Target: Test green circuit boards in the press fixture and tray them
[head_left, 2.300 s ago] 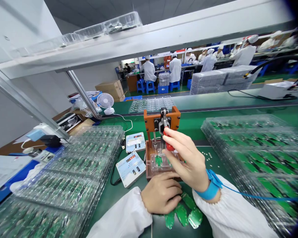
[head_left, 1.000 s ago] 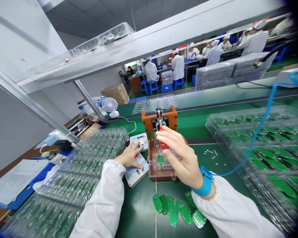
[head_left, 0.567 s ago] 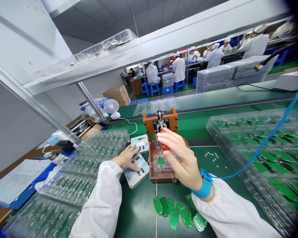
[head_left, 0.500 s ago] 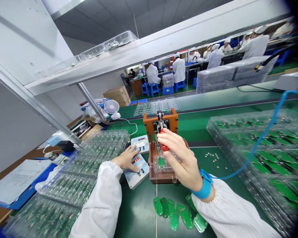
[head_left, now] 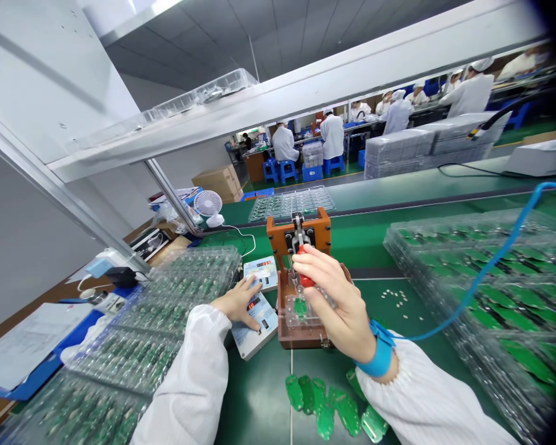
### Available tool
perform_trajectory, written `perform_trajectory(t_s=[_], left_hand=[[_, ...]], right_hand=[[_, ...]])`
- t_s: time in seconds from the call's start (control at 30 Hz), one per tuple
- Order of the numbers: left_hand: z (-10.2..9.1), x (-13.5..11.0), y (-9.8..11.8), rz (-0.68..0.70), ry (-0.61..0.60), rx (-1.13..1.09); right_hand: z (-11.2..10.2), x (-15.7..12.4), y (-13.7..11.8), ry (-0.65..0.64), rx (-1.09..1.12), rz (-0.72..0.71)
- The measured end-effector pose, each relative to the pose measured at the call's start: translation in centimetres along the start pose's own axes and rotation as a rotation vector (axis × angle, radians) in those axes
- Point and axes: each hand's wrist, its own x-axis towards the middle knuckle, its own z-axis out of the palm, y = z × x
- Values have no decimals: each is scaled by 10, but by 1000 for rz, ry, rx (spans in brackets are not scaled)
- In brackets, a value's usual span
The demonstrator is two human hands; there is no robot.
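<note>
Workbench (head_left: 259,402): right fingers (head_left: 322,272) clench a downward-slanting red clamp handle (head_left: 306,281), left fingers (head_left: 245,296) splayed on a digital counter (head_left: 265,327)

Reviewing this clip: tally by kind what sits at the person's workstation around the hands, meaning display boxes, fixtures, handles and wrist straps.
Digital display boxes: 2
Wooden press fixture: 1
Red handle: 1
Blue wrist strap: 1
Total: 5

Very bright and even light from above, with white glare at the ceiling lamp (head_left: 158,5) and only soft shadows under the right hand (head_left: 338,309). Strong blur on the plastic trays (head_left: 472,278) at the right, wide-angle bending toward the edges, and a dark shade along the right border.
</note>
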Motion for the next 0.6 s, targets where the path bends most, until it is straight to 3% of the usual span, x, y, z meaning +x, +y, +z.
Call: perform_trajectory(t_s=[0.17,0.3,0.37,0.43,0.5,0.57,0.6], left_hand=[[-2,1,12,-69,-38,68],[-7,-4,20,-99,0,111],[-9,-15,25,-126,77,129],[-5,-33,38,-100,233,165],[7,-56,63,100,426,231],[26,-77,102,525,551,413],[38,-86,125,643,556,448]], right_hand=[[1,-1,1,4,-3,5],[2,-2,1,2,0,-2],[2,-2,0,3,0,5],[2,-2,0,3,-5,20],[2,-3,0,1,-13,25],[2,-3,0,4,-17,16],[3,-3,1,7,-18,10]])
